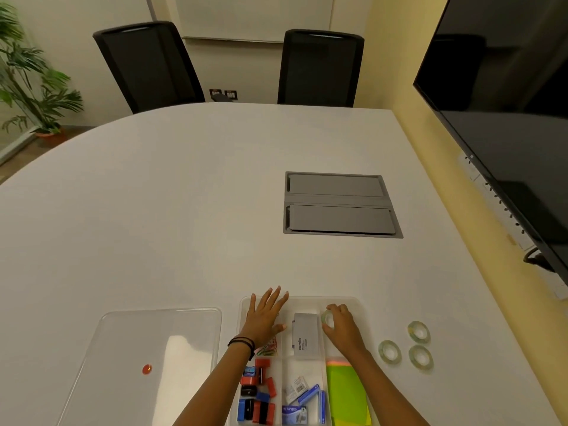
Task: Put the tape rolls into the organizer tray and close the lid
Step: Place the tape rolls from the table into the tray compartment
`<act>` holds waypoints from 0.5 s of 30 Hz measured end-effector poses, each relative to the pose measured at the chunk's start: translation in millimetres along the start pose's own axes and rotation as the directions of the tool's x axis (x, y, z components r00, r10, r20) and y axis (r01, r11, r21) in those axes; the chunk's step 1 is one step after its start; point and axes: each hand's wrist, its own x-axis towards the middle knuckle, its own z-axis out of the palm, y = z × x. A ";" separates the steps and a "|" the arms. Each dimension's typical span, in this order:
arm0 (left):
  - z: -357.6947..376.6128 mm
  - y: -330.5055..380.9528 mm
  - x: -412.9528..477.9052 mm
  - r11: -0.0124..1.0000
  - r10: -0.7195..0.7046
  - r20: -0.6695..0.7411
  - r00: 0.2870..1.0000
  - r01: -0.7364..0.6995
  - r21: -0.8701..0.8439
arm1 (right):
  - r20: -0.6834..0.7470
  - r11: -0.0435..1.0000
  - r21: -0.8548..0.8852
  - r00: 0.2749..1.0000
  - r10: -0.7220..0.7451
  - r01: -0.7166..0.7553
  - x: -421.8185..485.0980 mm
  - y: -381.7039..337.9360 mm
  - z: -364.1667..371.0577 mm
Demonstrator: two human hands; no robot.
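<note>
A tape roll is pinched between the thumb and fingers of the right hand, held over the far right compartment of the organizer tray. The left hand is laid flat with fingers spread on the tray's far left corner, holding nothing — it appears to steady the tray. The step in hand is judged to be the placing of the first roll; a release into the compartment below the grip is what is called for next. Three more tape rolls are left on the table just to the right of the grip, outside the tray. A grey box lies just left of the grip, green paper nearer the person. The clear lid lies well to the left, beyond the left hand — nothing is seen blocking the way.
</note>
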 end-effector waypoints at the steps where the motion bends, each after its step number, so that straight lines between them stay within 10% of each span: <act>1: -0.3 0.2 -0.2 1.000 0.000 -0.002 1.000 0.000 -0.002 | -0.004 1.000 -0.004 1.000 -0.002 0.002 0.7 -0.6 0.9; 15: 1.3 -0.6 0.4 1.000 0.010 -0.002 1.000 -0.010 0.008 | 0.063 0.998 -0.053 0.997 -0.039 0.042 0.7 2.9 -2.5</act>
